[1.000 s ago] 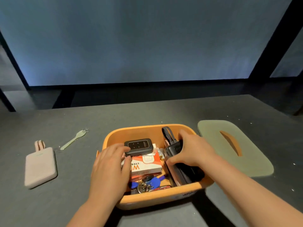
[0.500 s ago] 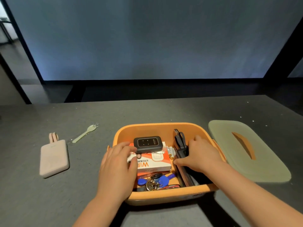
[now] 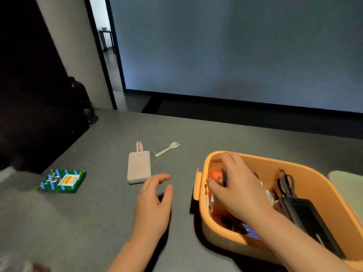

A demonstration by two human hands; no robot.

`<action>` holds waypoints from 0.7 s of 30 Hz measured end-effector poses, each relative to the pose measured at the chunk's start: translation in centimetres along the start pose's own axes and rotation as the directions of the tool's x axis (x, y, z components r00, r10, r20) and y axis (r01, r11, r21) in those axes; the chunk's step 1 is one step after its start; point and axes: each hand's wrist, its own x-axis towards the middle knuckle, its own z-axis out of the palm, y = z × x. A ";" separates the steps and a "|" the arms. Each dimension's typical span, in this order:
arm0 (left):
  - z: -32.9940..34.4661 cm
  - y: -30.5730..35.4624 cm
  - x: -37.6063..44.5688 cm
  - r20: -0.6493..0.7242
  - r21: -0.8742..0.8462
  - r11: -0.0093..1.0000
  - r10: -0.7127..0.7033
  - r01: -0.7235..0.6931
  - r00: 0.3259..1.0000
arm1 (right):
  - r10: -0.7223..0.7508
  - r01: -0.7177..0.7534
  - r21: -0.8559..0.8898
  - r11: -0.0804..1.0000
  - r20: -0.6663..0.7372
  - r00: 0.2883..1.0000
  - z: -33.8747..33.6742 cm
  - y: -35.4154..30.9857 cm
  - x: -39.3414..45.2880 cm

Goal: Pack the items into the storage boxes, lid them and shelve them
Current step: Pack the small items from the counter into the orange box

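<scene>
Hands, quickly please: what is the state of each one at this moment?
Left hand: open, over the table, holding nothing.
Right hand: inside the orange box, fingers pinching a small black device.

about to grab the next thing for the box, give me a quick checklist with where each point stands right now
1. Left hand free: ok, fingers loosely spread above the table, holding nothing.
2. Next item within reach: ok, the pink power bank lies flat just ahead of the left hand's fingertips.
3. Right hand free: not ok, it is inside the orange box, fingers pinching a small black device.
4. Room in the box: cannot tell, the right hand covers its left half.
5. Other loose items: not ok, the spork and green packet are not yet packed.
6. Lid ready: cannot tell, only an edge shows.
</scene>
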 end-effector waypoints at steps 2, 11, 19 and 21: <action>-1.4 -1.8 1.2 -0.055 0.026 0.993 -0.115 0.117 0.992 | -0.037 0.036 0.058 0.998 0.011 0.999 1.2 -1.3 1.1; -2.5 -5.7 8.4 -0.101 0.224 0.941 -0.235 0.252 0.967 | -0.040 0.047 -0.020 0.999 0.275 0.961 7.5 -4.6 10.1; 0.3 -8.8 12.7 -0.116 0.409 0.864 -0.269 0.292 0.956 | -0.032 0.156 -0.208 0.966 0.501 0.865 13.8 -3.3 17.9; 0.7 -9.6 13.1 -0.152 0.417 0.856 -0.267 0.307 0.952 | -0.029 0.185 -0.240 0.953 0.538 0.842 15.3 -2.6 19.3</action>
